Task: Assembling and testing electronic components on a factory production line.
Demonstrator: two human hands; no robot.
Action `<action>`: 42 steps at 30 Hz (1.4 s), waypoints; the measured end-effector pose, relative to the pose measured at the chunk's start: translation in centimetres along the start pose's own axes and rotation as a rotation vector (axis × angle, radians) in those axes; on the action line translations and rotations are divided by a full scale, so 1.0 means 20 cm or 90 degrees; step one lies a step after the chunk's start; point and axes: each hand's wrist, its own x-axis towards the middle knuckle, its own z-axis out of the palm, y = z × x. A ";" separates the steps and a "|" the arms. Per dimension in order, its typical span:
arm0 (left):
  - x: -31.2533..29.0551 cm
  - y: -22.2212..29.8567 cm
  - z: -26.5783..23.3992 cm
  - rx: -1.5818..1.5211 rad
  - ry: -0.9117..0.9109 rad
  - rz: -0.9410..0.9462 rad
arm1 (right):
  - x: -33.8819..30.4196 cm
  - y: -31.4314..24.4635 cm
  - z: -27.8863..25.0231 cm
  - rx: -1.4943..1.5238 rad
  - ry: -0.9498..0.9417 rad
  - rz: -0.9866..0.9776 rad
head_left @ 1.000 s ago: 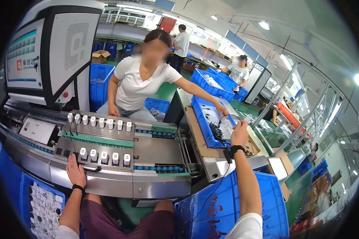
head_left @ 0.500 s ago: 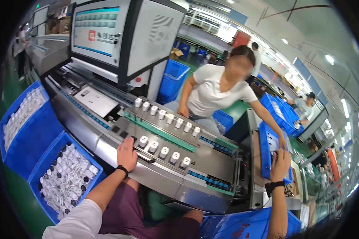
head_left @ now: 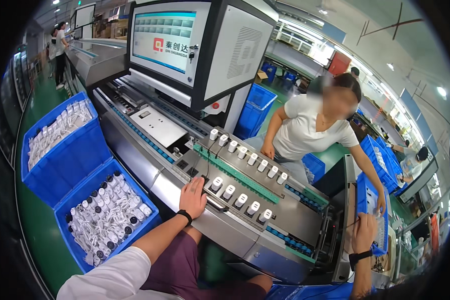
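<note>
My left hand (head_left: pixel 193 197) lies with fingers stretched out on the front edge of a metal fixture plate (head_left: pixel 240 180), beside black sockets (head_left: pixel 187 169). Just right of it stands a front row of white two-slot charger blocks (head_left: pixel 241 200). Another row of white charger blocks (head_left: pixel 252 159) stands along the back, behind a green strip (head_left: pixel 237 172). At the right, my right hand (head_left: pixel 365 233) is by the near edge of a blue tray (head_left: pixel 363 200), fingers curled together. A thin dark line shows by its fingertips; what it holds is too small to name.
Across the line, a co-worker's hand (head_left: pixel 380 204) reaches into the blue tray. Blue bins (head_left: pixel 65 170) of white corded pieces stand at my left. A machine cabinet with a screen (head_left: pixel 165 40) rises beyond the conveyor (head_left: pixel 157 187). A blue bin (head_left: pixel 255 107) stands behind it.
The view has turned left, shifting everything rightward. My right hand has drawn back from inside the blue tray to its near edge. My left hand stays on the fixture's front edge.
</note>
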 end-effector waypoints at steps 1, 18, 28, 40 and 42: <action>0.00 -0.01 0.00 0.002 0.001 -0.003 | -0.01 0.01 0.02 -0.006 -0.006 -0.006; 0.00 -0.01 -0.02 0.003 0.013 0.018 | -0.01 -0.10 0.04 -0.023 -0.102 -0.126; 0.00 -0.01 0.00 0.002 0.021 0.022 | -0.04 -0.09 0.11 -0.044 -0.121 -0.173; 0.06 0.19 -0.27 -0.207 0.064 -0.002 | -0.09 -0.09 0.15 -0.069 -0.151 -0.221; 0.08 0.56 -0.76 -0.498 0.019 0.044 | -0.14 -0.01 0.13 -0.075 -0.189 -0.197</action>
